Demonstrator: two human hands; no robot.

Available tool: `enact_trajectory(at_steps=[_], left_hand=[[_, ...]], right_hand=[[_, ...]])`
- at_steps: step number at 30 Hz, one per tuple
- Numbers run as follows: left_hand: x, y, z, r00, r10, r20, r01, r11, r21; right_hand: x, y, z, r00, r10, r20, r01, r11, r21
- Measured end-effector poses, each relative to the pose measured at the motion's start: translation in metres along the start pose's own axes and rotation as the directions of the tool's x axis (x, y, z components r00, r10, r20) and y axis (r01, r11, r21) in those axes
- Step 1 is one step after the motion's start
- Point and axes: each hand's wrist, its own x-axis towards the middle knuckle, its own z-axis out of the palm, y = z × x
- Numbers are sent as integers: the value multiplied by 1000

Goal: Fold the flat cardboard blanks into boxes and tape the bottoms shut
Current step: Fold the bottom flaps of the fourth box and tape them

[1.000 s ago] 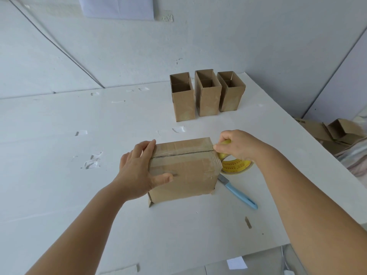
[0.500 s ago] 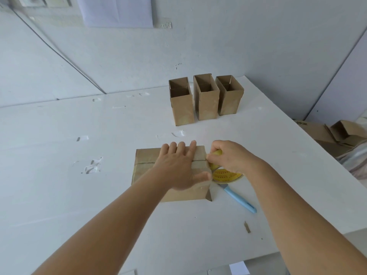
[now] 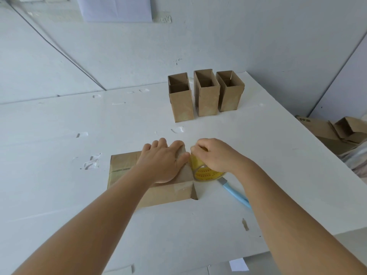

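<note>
Four cardboard boxes are seen on the white bench (image 3: 59,175): one being taped in the near middle and three finished ones at the far right. The three upright boxes (image 3: 205,94) are set in a row, close beside one another, with their tops open; nothing can be made out inside them beyond their own inner flaps. The fourth box (image 3: 158,191) is laid with its seamed, taped face upward, and its inside is hidden. It is pressed down by the left hand (image 3: 163,161), whose fingers are held straight and together, flat on the top near the right end. One roll of yellow tape (image 3: 204,172) is held just beside the right end of that box, and it is gripped by the right hand (image 3: 216,155) with fingers curled round its upper rim. One blue-handled knife (image 3: 236,195) is lain on the bench to the near right of the roll, partly covered by the right forearm. Several scraps of clear tape (image 3: 91,162) are stuck to the bench surface at the left and middle. More cardboard (image 3: 335,132) is piled beyond the bench edge at the far right.
</note>
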Motion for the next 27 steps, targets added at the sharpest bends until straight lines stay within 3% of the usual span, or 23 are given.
enact_trajectory(at_steps=[4,7,9,11,14,15,17,24,27], left_hand=[[2,-7,1,997,-60,-44,57,996,-68],[6,-8,3,995,-81,-66,72,989,-129],[5,-9,5,991,-91,-94,76,986,-151],[5,-9,6,989,-101,-108,81,982,-172],[7,-8,7,986,-115,-118,91,976,-197],[7,-8,8,987,-115,-113,91,977,-195],[7,-8,8,988,-104,-118,81,979,-186],[15,-7,-9,997,-81,14,82,980,-180],[32,5,-23,995,61,76,-57,997,-53]], right_hand=[[-2,22,2,988,153,27,-153,926,345],[-2,37,8,983,147,109,-181,684,707],[-3,38,11,992,110,68,-121,613,781],[-3,37,10,994,109,-5,-72,695,716],[1,38,1,993,108,-47,-90,953,288],[1,40,0,991,130,-39,-125,986,113],[-1,41,-1,987,160,-19,-161,985,-69],[-5,35,-8,990,39,-135,-57,990,-128],[-4,30,-8,987,7,-161,-31,989,-147]])
